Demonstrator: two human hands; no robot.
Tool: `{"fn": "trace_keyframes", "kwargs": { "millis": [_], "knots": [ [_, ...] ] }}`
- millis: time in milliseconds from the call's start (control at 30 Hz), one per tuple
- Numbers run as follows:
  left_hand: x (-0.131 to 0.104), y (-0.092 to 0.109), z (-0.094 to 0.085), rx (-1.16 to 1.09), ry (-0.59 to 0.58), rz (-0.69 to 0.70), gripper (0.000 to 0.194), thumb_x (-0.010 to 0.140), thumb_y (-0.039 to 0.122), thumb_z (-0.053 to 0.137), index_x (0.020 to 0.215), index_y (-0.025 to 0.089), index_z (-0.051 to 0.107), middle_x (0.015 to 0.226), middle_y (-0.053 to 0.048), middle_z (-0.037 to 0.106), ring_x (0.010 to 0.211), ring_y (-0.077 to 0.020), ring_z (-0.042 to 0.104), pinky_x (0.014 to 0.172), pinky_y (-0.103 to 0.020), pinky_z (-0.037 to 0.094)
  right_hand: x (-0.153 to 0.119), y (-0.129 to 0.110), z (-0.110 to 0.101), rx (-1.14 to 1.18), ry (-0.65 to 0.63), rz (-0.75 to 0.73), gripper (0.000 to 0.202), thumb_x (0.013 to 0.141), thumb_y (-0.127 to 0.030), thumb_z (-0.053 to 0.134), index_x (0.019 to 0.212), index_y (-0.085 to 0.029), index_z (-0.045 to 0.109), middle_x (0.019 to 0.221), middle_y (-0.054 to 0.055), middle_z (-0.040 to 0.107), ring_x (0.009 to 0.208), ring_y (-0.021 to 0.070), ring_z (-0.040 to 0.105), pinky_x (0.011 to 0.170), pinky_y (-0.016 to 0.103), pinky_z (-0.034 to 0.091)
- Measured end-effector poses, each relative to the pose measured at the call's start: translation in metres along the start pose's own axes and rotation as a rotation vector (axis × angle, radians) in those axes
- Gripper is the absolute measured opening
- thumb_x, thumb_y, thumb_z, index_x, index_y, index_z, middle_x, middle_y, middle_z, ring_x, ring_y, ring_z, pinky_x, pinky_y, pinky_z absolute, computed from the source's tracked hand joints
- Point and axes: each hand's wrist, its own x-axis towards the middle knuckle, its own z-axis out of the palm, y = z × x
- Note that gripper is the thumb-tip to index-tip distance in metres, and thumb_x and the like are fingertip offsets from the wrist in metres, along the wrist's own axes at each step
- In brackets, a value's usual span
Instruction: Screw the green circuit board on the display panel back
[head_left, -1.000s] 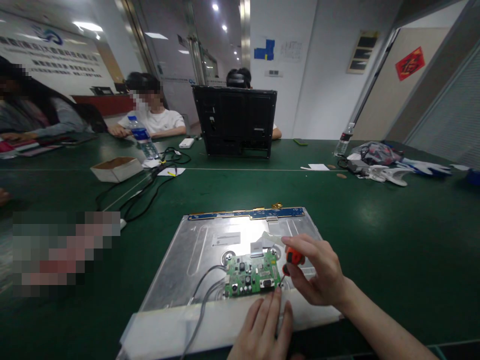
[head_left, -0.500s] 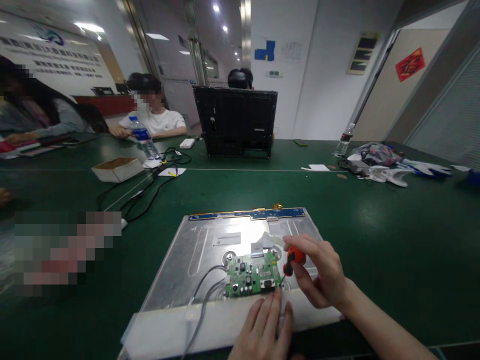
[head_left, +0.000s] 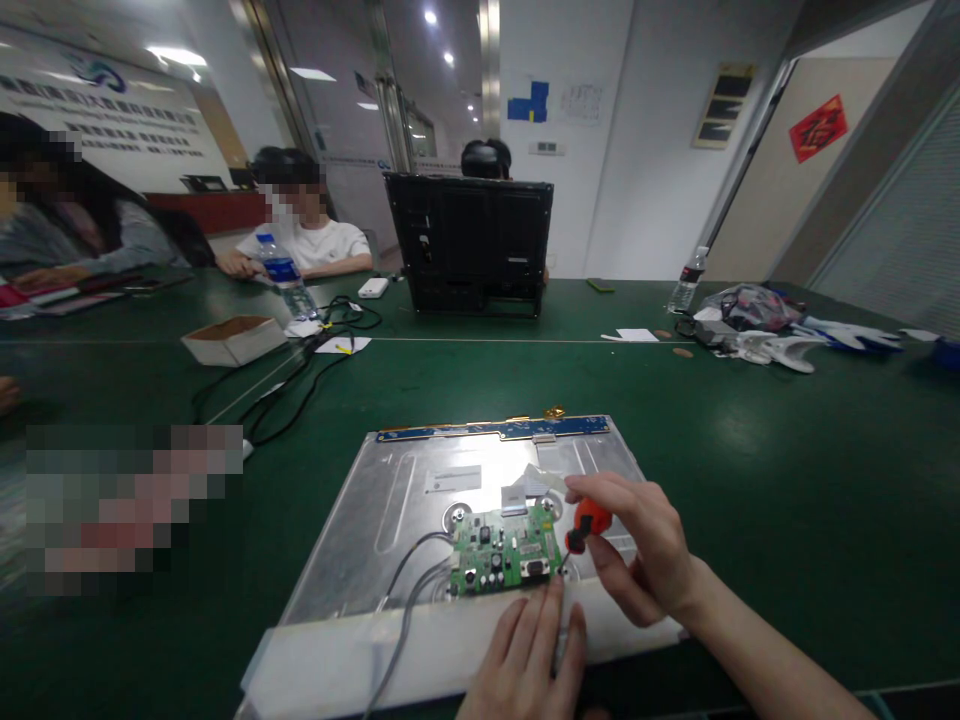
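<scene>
My right hand grips a small red and black screwdriver between thumb and fingers. Its thin shaft slants down to the lower right corner of a green circuit board. My left hand lies with fingers stretched out, its fingertips at that same corner beside the screwdriver tip. The board rests on the metal back of a display panel, with grey cables leaving its left side. A white strip runs along the panel's near edge, and a blue narrow board along its far edge.
A black monitor housing stands at the far side of the green table. On the left are a small open box, black cables and a water bottle. Another bottle and gloves lie right. Several people sit across.
The screwdriver's handle has turned slightly in my right hand, while its tip stays at the board's corner. My left hand keeps its place.
</scene>
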Motion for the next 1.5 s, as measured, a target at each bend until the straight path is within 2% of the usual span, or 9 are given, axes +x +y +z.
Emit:
{"fn": "trace_keyframes", "kwargs": {
  "millis": [133, 367, 567, 700, 833, 967, 1167, 1333, 1500],
  "knots": [
    [0.001, -0.004, -0.002, 0.016, -0.004, 0.050, 0.054, 0.094, 0.055, 0.042, 0.123, 0.011, 0.055, 0.116, -0.016, 0.064, 0.110, -0.0271, 0.057, 0.093, -0.036, 0.041, -0.001, -0.001, 0.000, -0.034, 0.014, 0.008, 0.043, 0.080, -0.015, 0.043, 0.123, -0.015, 0.046, 0.076, 0.003, 0.064, 0.065, 0.0163, 0.063, 0.054, 0.027, 0.047],
    [0.000, -0.002, 0.001, 0.012, 0.022, 0.032, 0.050, 0.095, 0.052, 0.041, 0.122, 0.011, 0.056, 0.119, -0.017, 0.062, 0.109, -0.0279, 0.057, 0.093, -0.037, 0.040, -0.003, 0.003, 0.005, -0.093, 0.053, -0.011, 0.033, 0.083, -0.018, 0.056, 0.115, -0.019, 0.048, 0.063, -0.005, 0.059, 0.052, 0.0117, 0.055, 0.048, 0.023, 0.041],
    [-0.003, 0.008, 0.017, -0.011, 0.187, -0.075, 0.051, 0.097, 0.051, 0.031, 0.118, 0.011, 0.056, 0.115, -0.017, 0.063, 0.107, -0.0288, 0.058, 0.093, -0.039, 0.039, -0.001, 0.000, 0.001, 0.015, -0.011, 0.000, 0.044, 0.081, -0.016, 0.044, 0.126, -0.015, 0.045, 0.073, 0.001, 0.064, 0.063, 0.0159, 0.062, 0.054, 0.027, 0.047],
    [-0.001, 0.005, 0.009, -0.012, 0.062, -0.042, 0.051, 0.097, 0.052, 0.035, 0.119, 0.012, 0.056, 0.117, -0.016, 0.063, 0.110, -0.0279, 0.057, 0.094, -0.038, 0.039, 0.000, -0.001, 0.000, -0.023, 0.011, 0.015, 0.045, 0.079, -0.014, 0.044, 0.124, -0.015, 0.046, 0.074, 0.001, 0.063, 0.061, 0.0152, 0.062, 0.053, 0.026, 0.047],
    [0.002, 0.000, -0.001, -0.006, 0.048, -0.012, 0.048, 0.096, 0.050, 0.040, 0.119, 0.012, 0.057, 0.115, -0.016, 0.064, 0.109, -0.0273, 0.058, 0.093, -0.037, 0.041, -0.001, 0.002, 0.005, -0.071, 0.055, 0.001, 0.039, 0.081, -0.013, 0.052, 0.119, -0.017, 0.047, 0.064, -0.004, 0.060, 0.050, 0.0118, 0.055, 0.048, 0.023, 0.043],
    [0.002, 0.000, -0.002, 0.005, 0.012, 0.011, 0.051, 0.096, 0.052, 0.041, 0.123, 0.011, 0.055, 0.120, -0.018, 0.061, 0.110, -0.0282, 0.057, 0.093, -0.037, 0.042, -0.002, 0.003, 0.007, -0.044, 0.043, -0.010, 0.038, 0.083, -0.016, 0.054, 0.120, -0.018, 0.047, 0.064, -0.005, 0.060, 0.052, 0.0114, 0.056, 0.050, 0.023, 0.043],
    [0.001, 0.001, -0.002, 0.001, 0.019, -0.001, 0.052, 0.096, 0.053, 0.040, 0.122, 0.011, 0.055, 0.119, -0.017, 0.063, 0.109, -0.0278, 0.058, 0.094, -0.038, 0.041, -0.001, 0.000, 0.000, -0.002, -0.022, 0.020, 0.050, 0.080, -0.015, 0.044, 0.130, -0.015, 0.042, 0.079, 0.004, 0.065, 0.069, 0.0176, 0.064, 0.057, 0.029, 0.050],
    [0.003, -0.005, -0.004, 0.013, 0.008, 0.052, 0.052, 0.096, 0.053, 0.040, 0.122, 0.010, 0.056, 0.117, -0.017, 0.064, 0.108, -0.0273, 0.059, 0.091, -0.036, 0.043, -0.002, 0.001, 0.004, -0.069, 0.043, 0.009, 0.044, 0.082, -0.013, 0.052, 0.125, -0.018, 0.045, 0.071, -0.002, 0.063, 0.059, 0.0138, 0.060, 0.052, 0.025, 0.045],
    [0.001, -0.004, -0.002, 0.006, 0.033, 0.053, 0.052, 0.096, 0.053, 0.041, 0.122, 0.010, 0.055, 0.117, -0.017, 0.063, 0.108, -0.0275, 0.059, 0.090, -0.036, 0.044, -0.005, 0.005, 0.008, -0.088, 0.040, -0.007, 0.040, 0.084, -0.023, 0.060, 0.121, -0.019, 0.047, 0.066, -0.005, 0.060, 0.052, 0.0117, 0.055, 0.050, 0.023, 0.042]
  ]
}}
